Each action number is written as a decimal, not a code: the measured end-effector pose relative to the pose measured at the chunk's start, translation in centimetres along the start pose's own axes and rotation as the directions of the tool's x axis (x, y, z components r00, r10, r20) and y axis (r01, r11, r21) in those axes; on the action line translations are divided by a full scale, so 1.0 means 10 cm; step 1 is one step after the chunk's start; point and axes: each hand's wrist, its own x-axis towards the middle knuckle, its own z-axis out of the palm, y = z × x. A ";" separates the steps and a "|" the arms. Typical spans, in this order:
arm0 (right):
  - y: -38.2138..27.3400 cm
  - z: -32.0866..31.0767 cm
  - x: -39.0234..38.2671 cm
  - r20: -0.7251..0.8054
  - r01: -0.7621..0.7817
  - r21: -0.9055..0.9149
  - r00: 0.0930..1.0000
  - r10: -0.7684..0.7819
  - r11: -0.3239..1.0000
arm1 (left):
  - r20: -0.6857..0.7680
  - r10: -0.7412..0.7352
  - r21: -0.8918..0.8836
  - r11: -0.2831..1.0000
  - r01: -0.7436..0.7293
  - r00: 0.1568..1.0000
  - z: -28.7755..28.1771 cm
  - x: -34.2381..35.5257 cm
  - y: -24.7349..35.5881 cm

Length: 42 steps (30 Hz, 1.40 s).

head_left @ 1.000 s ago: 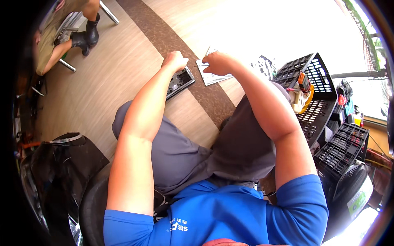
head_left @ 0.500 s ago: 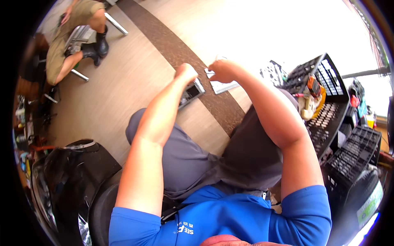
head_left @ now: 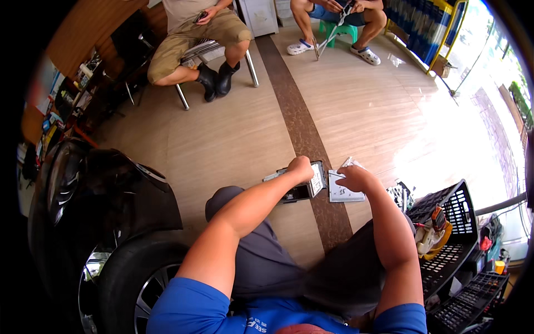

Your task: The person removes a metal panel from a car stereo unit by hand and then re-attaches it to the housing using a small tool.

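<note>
My left hand point(head_left: 301, 168) is closed at the upper edge of an open metal device case point(head_left: 297, 193) on the floor; whatever its fingers grip is hidden. Inside the case's right side is a silver part with a pale label point(head_left: 317, 177), tilted. Just right of it lies a flat silver metal panel point(head_left: 346, 193) with small slots along its near edge. Over the panel's upper part is my right hand point(head_left: 357, 178), its fingers apart and pointing left. A thin dark line shows by its fingertips, too small to name. Behind the panel sits a small clear or silvery piece point(head_left: 350, 162).
A black perforated crate point(head_left: 464, 206) with tools stands by my right knee, another black crate point(head_left: 473, 298) nearer. At left is a dark car body point(head_left: 105, 183) with its wheel point(head_left: 144, 278). Two people sit ahead, on a metal chair point(head_left: 251, 69) and a green stool point(head_left: 347, 34).
The view has tilted up, bringing the second seated person into sight. My left hand stays closed at the case, and my right hand stays by the panel.
</note>
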 end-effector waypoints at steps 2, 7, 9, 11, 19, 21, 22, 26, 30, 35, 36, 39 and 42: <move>0.04 0.01 -0.03 0.016 0.018 -0.015 1.000 -0.018 1.000 | 0.001 0.036 -0.022 0.999 -0.036 0.999 0.04 -0.05 -0.06; -0.02 0.03 0.06 0.037 -0.013 -0.023 0.999 0.014 1.000 | -0.054 0.220 -0.476 0.852 -0.218 0.974 0.15 0.15 -0.59; 0.11 0.13 0.13 -0.028 0.013 -0.065 1.000 -0.014 0.998 | 0.011 0.205 -0.540 0.825 -0.167 0.979 0.12 0.25 -0.68; 0.14 0.10 0.25 0.066 -0.039 -0.050 0.997 0.042 0.998 | 0.101 0.179 -0.563 0.821 -0.092 0.979 0.02 0.33 -0.84; -0.21 -0.04 0.13 0.087 -0.086 -0.037 0.992 0.088 0.996 | 0.208 -0.047 -0.452 0.881 0.139 0.977 -0.20 0.11 -1.26; -0.29 -0.01 0.13 0.122 -0.080 -0.050 0.989 0.086 0.996 | 0.113 -0.021 -0.302 0.952 0.054 0.993 -0.11 0.13 -1.53; -0.31 0.02 0.12 0.125 -0.083 -0.064 0.988 0.090 0.995 | 0.046 0.041 -0.130 0.991 -0.034 0.998 -0.05 0.10 -1.51; -0.36 0.10 0.19 0.148 -0.106 -0.051 0.982 0.113 0.993 | 0.041 0.080 0.041 0.996 -0.081 0.996 -0.01 0.05 -1.54; -0.38 0.12 0.27 0.151 -0.077 -0.098 0.984 0.092 0.992 | 0.083 0.112 0.115 0.986 -0.121 0.990 -0.10 0.06 -1.37; -0.28 0.25 0.38 0.146 -0.082 -0.097 0.985 0.096 0.992 | 0.093 0.070 0.141 0.987 -0.082 0.993 -0.07 0.10 -1.24; -0.25 0.26 0.40 0.140 -0.093 -0.106 0.984 0.108 0.990 | 0.079 0.090 0.138 0.985 -0.100 0.993 -0.07 0.11 -1.20; -0.33 0.30 0.43 0.163 -0.083 -0.122 0.981 0.103 0.989 | 0.093 0.094 0.140 0.984 -0.107 0.991 -0.07 0.11 -1.22; -0.31 0.34 0.41 0.176 -0.079 -0.130 0.979 0.101 0.988 | 0.128 0.058 0.177 0.981 -0.080 0.990 -0.07 0.10 -1.16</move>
